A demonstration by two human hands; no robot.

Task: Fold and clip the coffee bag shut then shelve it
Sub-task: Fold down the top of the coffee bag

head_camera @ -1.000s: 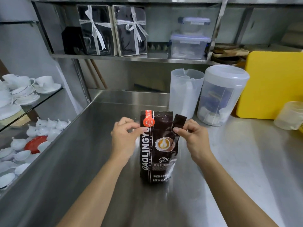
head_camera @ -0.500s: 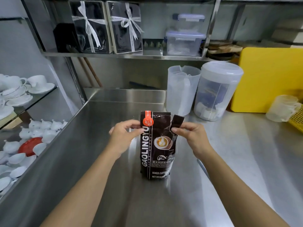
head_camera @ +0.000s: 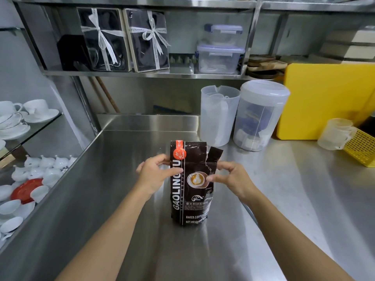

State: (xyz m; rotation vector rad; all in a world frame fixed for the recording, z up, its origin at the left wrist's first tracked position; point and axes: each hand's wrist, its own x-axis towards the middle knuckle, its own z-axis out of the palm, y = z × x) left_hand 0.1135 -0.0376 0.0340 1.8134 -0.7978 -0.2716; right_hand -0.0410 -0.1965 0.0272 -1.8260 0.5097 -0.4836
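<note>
The coffee bag [head_camera: 190,187] stands upright between your hands; left hand [head_camera: 156,175] and right hand [head_camera: 229,178] each pinch its upper edges.

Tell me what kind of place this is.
Likely a cafe's back prep area: a stainless steel counter, white cups and saucers stacked on a glass shelf, and a coffee bag held upright by the left hand and right hand.

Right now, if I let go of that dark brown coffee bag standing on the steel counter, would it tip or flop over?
The dark brown coffee bag stands upright, tall and narrow, so it probably tips easily. Its crumpled foil and loose torn corner suggest the top is floppy. Both hands, left hand and right hand, steady it.
</note>
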